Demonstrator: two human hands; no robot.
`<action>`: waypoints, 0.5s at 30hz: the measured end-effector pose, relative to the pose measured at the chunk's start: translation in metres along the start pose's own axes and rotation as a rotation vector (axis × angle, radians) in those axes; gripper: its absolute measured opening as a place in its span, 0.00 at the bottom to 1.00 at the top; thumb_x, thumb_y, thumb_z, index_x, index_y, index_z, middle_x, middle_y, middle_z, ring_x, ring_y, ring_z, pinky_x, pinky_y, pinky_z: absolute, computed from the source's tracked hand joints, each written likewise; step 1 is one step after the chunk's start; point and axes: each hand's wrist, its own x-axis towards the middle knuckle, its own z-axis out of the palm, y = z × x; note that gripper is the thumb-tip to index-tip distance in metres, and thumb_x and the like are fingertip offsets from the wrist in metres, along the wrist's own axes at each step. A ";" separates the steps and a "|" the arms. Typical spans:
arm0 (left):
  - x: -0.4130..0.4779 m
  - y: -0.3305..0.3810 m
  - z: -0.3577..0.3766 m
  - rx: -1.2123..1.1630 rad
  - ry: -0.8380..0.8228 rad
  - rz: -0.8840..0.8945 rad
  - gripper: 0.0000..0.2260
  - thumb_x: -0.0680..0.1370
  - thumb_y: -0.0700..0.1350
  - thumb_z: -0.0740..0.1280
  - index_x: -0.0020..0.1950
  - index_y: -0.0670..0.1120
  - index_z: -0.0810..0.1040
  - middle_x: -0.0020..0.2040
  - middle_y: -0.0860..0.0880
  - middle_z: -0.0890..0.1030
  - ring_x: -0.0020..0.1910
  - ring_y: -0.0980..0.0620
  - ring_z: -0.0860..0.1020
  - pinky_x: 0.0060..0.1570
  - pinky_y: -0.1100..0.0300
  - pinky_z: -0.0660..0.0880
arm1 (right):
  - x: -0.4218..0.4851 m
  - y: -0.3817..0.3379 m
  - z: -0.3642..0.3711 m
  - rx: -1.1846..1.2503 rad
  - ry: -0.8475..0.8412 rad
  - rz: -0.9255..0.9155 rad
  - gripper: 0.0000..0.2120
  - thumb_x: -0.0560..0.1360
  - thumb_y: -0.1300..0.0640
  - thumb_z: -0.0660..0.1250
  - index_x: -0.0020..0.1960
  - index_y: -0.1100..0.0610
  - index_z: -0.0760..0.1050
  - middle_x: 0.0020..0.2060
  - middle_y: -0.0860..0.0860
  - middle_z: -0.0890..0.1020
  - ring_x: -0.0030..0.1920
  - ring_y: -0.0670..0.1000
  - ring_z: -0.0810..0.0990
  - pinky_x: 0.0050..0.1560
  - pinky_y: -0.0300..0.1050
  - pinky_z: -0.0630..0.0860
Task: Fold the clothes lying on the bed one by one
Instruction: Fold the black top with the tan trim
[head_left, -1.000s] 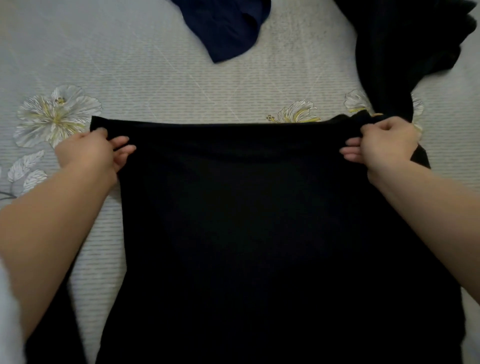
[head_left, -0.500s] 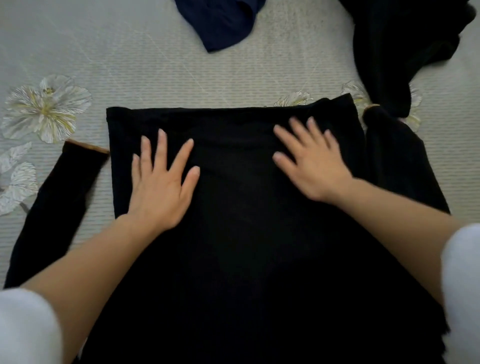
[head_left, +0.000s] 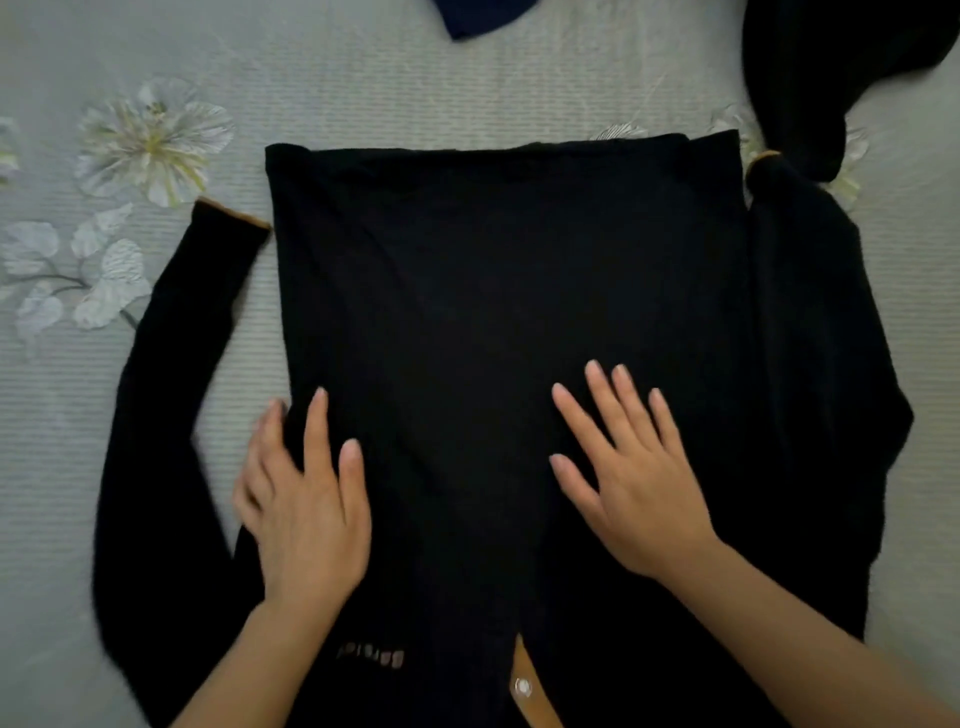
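Observation:
A black long-sleeved top (head_left: 498, 280) lies flat on the bed, its hem at the far edge and both sleeves spread out to the sides. Its left sleeve (head_left: 171, 395) ends in a tan cuff. My left hand (head_left: 306, 499) rests flat near the top's left side, fingers spread, with some fingers over the edge. My right hand (head_left: 628, 478) presses flat on the middle of the body, fingers apart. A tan placket with a snap (head_left: 530, 686) shows near the bottom edge, beside faint lettering.
The bed sheet (head_left: 363, 88) is pale grey with white flower prints. A dark blue garment (head_left: 478, 15) lies at the far edge. Another black garment (head_left: 821, 78) is heaped at the far right, touching the top's right sleeve (head_left: 831, 364).
Both hands let go of the far hem, laid it flat, then slid back toward me over the top's body. The view shifted so more of the sleeves shows.

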 end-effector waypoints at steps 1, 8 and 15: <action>-0.010 -0.010 -0.002 0.030 0.004 -0.015 0.24 0.81 0.59 0.46 0.77 0.55 0.54 0.76 0.43 0.54 0.75 0.42 0.53 0.69 0.37 0.53 | -0.002 0.002 -0.001 0.012 -0.007 0.051 0.29 0.80 0.39 0.46 0.78 0.48 0.50 0.78 0.52 0.49 0.78 0.53 0.44 0.76 0.53 0.42; -0.045 -0.038 -0.028 0.116 0.020 -0.069 0.24 0.81 0.53 0.57 0.75 0.48 0.59 0.59 0.37 0.71 0.55 0.36 0.71 0.54 0.37 0.66 | -0.037 -0.001 -0.005 0.032 -0.034 0.224 0.30 0.79 0.38 0.44 0.77 0.45 0.39 0.77 0.51 0.38 0.75 0.50 0.33 0.74 0.53 0.33; -0.064 -0.095 -0.058 0.144 -0.038 -0.062 0.17 0.82 0.48 0.54 0.70 0.47 0.65 0.50 0.37 0.79 0.44 0.35 0.78 0.43 0.44 0.70 | -0.111 0.017 -0.001 0.052 -0.172 0.382 0.30 0.76 0.33 0.38 0.75 0.38 0.33 0.77 0.52 0.37 0.76 0.52 0.33 0.76 0.53 0.38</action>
